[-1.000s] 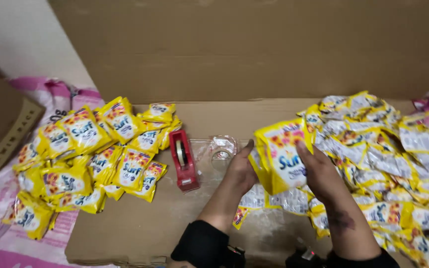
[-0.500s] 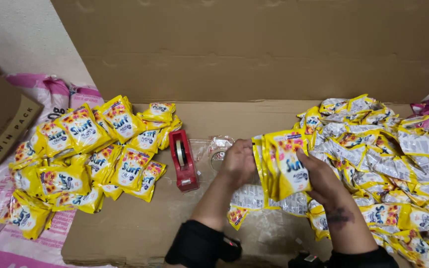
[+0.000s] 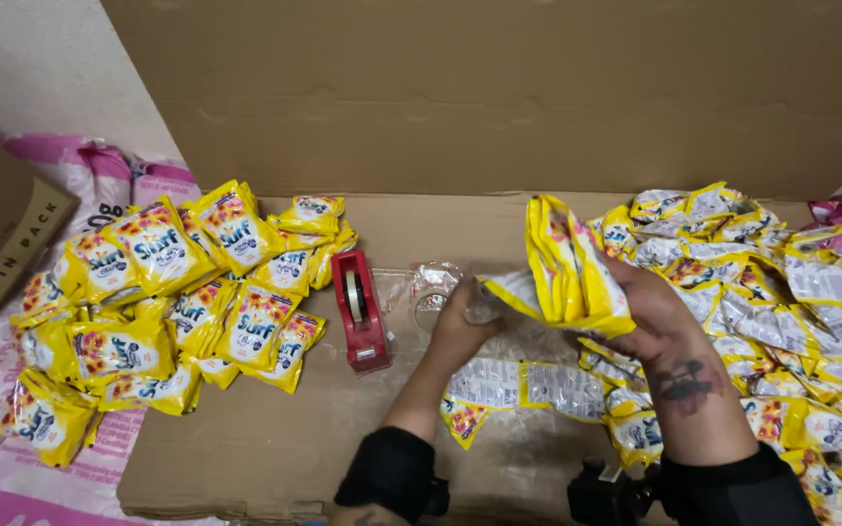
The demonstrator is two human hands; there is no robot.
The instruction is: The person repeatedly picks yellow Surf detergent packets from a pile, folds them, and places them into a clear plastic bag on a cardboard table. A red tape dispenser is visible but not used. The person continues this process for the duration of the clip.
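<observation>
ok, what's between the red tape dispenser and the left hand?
In the head view, clear plastic wrap lies on the cardboard between the tape dispenser and the left hand; the hand reaches its edge.

Sachet stack point(image 3: 569, 268): glossy yellow plastic film, crinkled. Loose sachets point(image 3: 782, 292): same shiny film, silvery backs. Cardboard sheet point(image 3: 246, 438): matt brown, faintly fibrous. Tape dispenser point(image 3: 360, 310): smooth red plastic. Clear wrap point(image 3: 431, 292): thin, glossy, wrinkled.

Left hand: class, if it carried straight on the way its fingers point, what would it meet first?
Probably the clear plastic wrap just beyond the left hand, then the cardboard wall; depth is uncertain.
</observation>
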